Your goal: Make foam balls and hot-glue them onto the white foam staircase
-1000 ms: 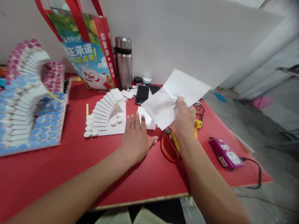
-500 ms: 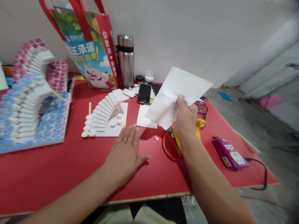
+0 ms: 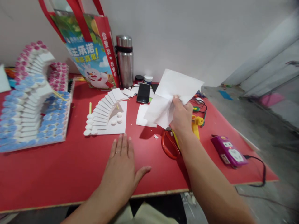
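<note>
My right hand (image 3: 183,116) grips a creased white sheet of paper (image 3: 178,84), thumb on top, raised above the table. Under that arm lie red-handled scissors (image 3: 170,145), partly covered, and a yellow tool (image 3: 198,123), perhaps a glue gun. Flat on the red table (image 3: 70,174) rests my left hand (image 3: 122,165), fingers stretched out and thumb spread, holding nothing. Just beyond its fingertips stands a small curved staircase model (image 3: 104,112) of white card on a white base, with white round pieces (image 3: 90,126) along its left side. A white card piece (image 3: 143,116) lies beside the raised sheet.
At left stands a larger stair model (image 3: 30,102) with blue and pink round pieces. Behind are a printed bag (image 3: 91,53), steel flask (image 3: 125,62), two small jars (image 3: 143,79) and a phone (image 3: 143,93). A purple power strip (image 3: 229,151) with a cable sits at right.
My left hand has slid back towards the table's front edge, away from the small staircase model. My right hand, still holding the paper, has shifted slightly left.
</note>
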A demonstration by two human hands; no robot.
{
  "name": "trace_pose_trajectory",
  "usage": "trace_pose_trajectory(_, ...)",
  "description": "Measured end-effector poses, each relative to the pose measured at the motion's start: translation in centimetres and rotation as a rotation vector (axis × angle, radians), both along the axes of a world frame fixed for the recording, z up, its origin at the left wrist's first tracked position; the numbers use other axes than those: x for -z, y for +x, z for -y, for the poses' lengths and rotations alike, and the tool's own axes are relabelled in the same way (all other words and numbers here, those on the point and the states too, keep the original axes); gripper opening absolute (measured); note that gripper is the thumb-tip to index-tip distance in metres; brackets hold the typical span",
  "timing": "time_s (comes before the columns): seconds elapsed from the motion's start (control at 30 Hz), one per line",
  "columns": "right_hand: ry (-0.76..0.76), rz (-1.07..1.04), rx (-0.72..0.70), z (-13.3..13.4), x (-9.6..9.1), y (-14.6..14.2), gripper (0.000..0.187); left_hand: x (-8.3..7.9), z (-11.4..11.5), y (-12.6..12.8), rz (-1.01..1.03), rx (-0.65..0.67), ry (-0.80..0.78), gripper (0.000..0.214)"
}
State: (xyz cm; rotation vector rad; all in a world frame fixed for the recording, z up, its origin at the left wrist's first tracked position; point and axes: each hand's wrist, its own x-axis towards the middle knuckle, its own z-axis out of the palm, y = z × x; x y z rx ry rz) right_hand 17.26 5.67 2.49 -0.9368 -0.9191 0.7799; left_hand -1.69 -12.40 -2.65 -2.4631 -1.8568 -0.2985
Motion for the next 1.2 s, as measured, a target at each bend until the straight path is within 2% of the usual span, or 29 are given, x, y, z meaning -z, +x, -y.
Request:
trace_pose_trajectory(0.13, -0.022, 0.021, 0.002, 0.0, 0.1, 0.0, 0.014, -1.1, -1.6, 1.3, -0.038, 0.106, -0.04, 0.1)
trace_pose_trajectory(0.27, -0.026, 0.0, -0.026, 0.1, 0.0, 0.0, 0.013, -1.8, -2.8, 0.6, -0.048, 0.308, -0.007, 0.079)
trace_pose_trajectory(0.4, -0.017, -0.017, -0.027, 0.1, -0.1, 0.0, 0.012, -2.1, -3.8, -2.0, -0.147, 0.268, 0.141, 0.048)
trace_pose_trajectory(0.5, -0.022, -0.003, -0.008, 0.1, -0.2, -0.1, 0.011, -2.4, -5.1, -4.2, -0.206, 0.308, 0.189, 0.051)
trace_pose_trajectory(0.6, -0.043, -0.002, -0.006, 0.3, -0.2, -0.2, 0.01, -2.9, -6.8, -5.7, -0.187, 0.353, 0.171, 0.05)
trace_pose_trajectory(0.73, -0.054, 0.014, -0.001, 0.5, -0.2, -0.3, 0.013, -3.4, -8.4, -6.2, -0.113, 0.433, 0.116, 0.035)
trace_pose_trajectory(0.9, -0.071, 0.074, 0.003, 0.5, -0.2, -0.2, 0.016, -3.3, -9.5, -6.9, -0.011, 0.478, 0.096, 0.033)
trace_pose_trajectory(1.03, -0.063, 0.08, 0.001, 0.4, -0.2, -0.2, 0.016, -3.3, -8.9, -6.2, 0.026, 0.413, 0.096, 0.03)
trace_pose_trajectory(1.13, -0.056, 0.064, 0.005, 0.4, -0.2, -0.1, 0.015, -3.5, -6.5, -3.9, 0.251, 0.302, 0.051, 0.025)
trace_pose_trajectory(1.2, -0.054, 0.067, 0.005, 0.4, -0.3, 0.0, 0.014, -3.5, -4.6, -2.2, 0.386, 0.312, -0.03, 0.026)
